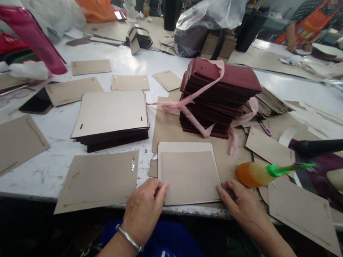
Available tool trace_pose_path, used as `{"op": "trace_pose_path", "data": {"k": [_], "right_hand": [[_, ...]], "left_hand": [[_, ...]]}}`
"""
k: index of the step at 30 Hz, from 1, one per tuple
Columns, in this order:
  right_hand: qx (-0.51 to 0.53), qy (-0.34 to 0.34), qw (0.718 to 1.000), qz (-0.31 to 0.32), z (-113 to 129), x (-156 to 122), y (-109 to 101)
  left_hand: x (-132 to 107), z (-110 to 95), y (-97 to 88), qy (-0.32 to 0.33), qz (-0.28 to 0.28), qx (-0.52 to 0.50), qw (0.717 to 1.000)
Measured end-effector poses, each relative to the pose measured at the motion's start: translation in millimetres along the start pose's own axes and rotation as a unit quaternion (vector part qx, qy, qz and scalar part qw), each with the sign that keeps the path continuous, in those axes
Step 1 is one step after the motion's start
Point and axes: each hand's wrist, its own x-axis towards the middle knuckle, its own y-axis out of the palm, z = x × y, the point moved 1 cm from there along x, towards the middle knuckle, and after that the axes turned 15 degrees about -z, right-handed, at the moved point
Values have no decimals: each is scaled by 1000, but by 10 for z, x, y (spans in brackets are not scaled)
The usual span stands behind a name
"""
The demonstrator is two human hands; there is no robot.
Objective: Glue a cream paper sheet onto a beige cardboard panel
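Here both hands, left hand (145,208) and right hand (240,203), press the cardboard sheet (189,176).

A brown cardboard sheet (189,176) lies flat on a slightly larger pale card (183,146), bottom edges flush at the table's near edge, the pale card's rounded corners showing toward twelve o'clock.

Two bare hands, left (143,208) and right (240,203); two stacks of maroon boards (220,94); one pink bottle (32,35), upper left; one green-handled brush (266,172), lower right.
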Motion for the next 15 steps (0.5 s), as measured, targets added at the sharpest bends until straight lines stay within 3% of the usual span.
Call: {"op": "trace_pose_path", "data": {"k": [9, 15], "right_hand": [[-21, -85, 996, -32, -210, -56, 106], [-17, -100, 995, -19, -161, -40, 89]], "left_hand": [[-42, 59, 49, 29, -17, 20, 999], [-16, 44, 19, 25, -16, 5, 1000]]}}
